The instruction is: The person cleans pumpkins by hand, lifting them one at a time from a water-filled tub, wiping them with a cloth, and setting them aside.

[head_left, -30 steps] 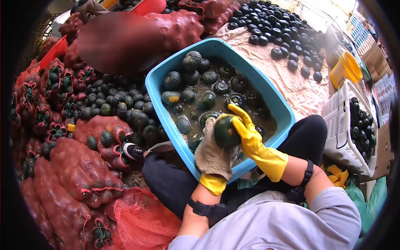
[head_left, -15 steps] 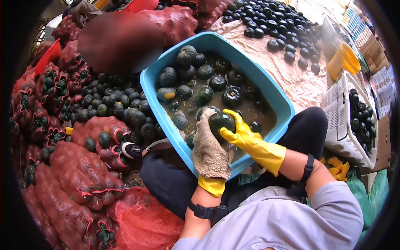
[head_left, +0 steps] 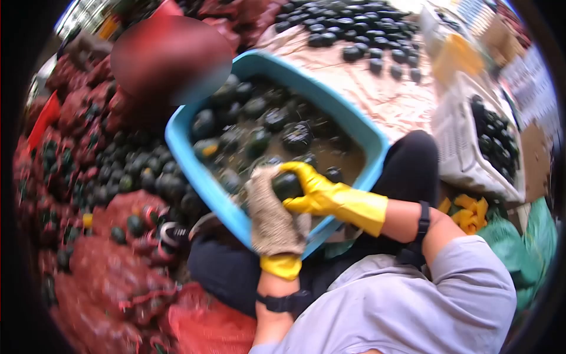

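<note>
A blue tub [head_left: 203, 180] of murky water holds many dark green squashes [head_left: 296, 137]. Over its near edge, my right hand [head_left: 312, 192], in a yellow rubber glove, has its thumb and fingers round a dark green squash [head_left: 287, 186]. My left hand [head_left: 270, 206] is inside a beige cloth mitt over a yellow glove and presses against the left side of the same squash. The cloth hides the fingers of my left hand.
Red mesh sacks [head_left: 118, 268] and a heap of squashes [head_left: 138, 168] lie left. Behind the tub, more squashes [head_left: 354, 26] rest on a pinkish sheet [head_left: 354, 88]. A white crate [head_left: 457, 141] of squashes and a green bag [head_left: 519, 253] are at right.
The whole view has shifted, so the tub and both hands appear further left, and the picture is more blurred. The squash is still between my hands.
</note>
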Available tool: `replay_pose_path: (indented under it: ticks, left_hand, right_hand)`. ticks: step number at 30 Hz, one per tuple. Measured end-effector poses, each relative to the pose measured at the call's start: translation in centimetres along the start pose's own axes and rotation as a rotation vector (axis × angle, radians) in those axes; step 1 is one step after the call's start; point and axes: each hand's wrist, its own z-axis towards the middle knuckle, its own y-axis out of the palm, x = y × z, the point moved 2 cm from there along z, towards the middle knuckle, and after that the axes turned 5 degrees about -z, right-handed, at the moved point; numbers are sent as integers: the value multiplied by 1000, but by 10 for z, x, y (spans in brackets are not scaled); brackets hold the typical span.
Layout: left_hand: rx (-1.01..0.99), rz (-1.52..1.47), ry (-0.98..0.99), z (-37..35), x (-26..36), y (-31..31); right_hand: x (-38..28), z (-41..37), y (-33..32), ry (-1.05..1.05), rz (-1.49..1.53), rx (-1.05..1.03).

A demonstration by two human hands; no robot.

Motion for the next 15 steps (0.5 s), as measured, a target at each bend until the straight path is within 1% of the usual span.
replay_pose_path:
  ticks: [1, 2, 3, 4, 5, 7, 9, 10, 11, 12, 15]
  left_hand:
    - [33, -76, -47, 1, 4, 5]
    - [58, -173, -103, 4, 11, 13]
    - [122, -397, -281, 7, 21, 24]
    - [178, -596, -477, 11, 27, 27]
    - [239, -764, -689, 14, 26, 24]
    - [400, -1025, -1144, 16, 8, 3]
    - [91, -1739, -1081, 12, -71, -6]
    - [114, -1685, -1057, 12, -79, -9]
    - [136, -1629, -1035, 12, -88, -12]
    - [158, -1572, -1015, 11, -96, -16]
    - [471, -1170, -1070, 19, -81, -4]
  right_hand:
    - [-9, 0, -6, -54, -20, -22]
    - [-20, -1, -17, -66, -3, -67]
    - [-35, -6, -29, 50, 157, -157]
    - [-54, -14, -41, 274, 321, -171]
    - [-60, -17, -54, 227, 369, -41]
    - [-52, -25, -104, 152, 357, 378]
    - [-60, -45, -169, -65, 1032, 571]
    - [-50, -54, -228, -205, 1185, 842]
    - [-45, -55, -263, -335, 1327, 1123]
    - [-30, -50, -264, -290, 1233, 1052]
    - [-51, -27, -250, -215, 939, 817]
